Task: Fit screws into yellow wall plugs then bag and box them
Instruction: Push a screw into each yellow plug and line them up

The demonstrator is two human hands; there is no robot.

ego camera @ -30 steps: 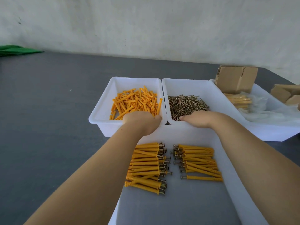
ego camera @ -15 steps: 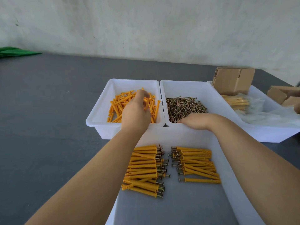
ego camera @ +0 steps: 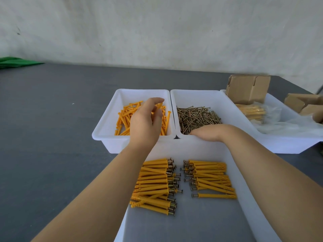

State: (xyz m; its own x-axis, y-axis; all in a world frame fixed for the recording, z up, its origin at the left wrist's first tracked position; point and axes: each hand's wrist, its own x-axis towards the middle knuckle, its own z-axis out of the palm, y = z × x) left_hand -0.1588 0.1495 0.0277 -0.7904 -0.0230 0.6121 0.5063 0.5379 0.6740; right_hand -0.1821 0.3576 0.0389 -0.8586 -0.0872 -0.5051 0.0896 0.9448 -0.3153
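My left hand [ego camera: 146, 119] is over the left white bin [ego camera: 104, 127] of loose yellow wall plugs [ego camera: 125, 115], its fingers curled and pinching one plug [ego camera: 159, 105] at the fingertips. My right hand [ego camera: 208, 134] rests on the near rim of the middle white bin [ego camera: 218, 95]. Its fingers dip down into the pile of brass screws [ego camera: 197, 116] and are hidden, so whether they hold a screw cannot be seen. In the near white tray [ego camera: 244, 191] lie two piles of plugs with screws fitted, one on the left [ego camera: 154, 182] and one on the right [ego camera: 212, 179].
A third white bin [ego camera: 279, 147] at the right holds clear bags, a bagged bundle of plugs [ego camera: 251, 110] and a cardboard box [ego camera: 248, 88]. More cardboard [ego camera: 302, 102] sits at the far right. Something green [ego camera: 17, 62] lies at the far left of the dark grey table.
My left hand moved from the near rim forward into the plug bin and lifted a plug. My right hand stayed at the screw bin's near edge.
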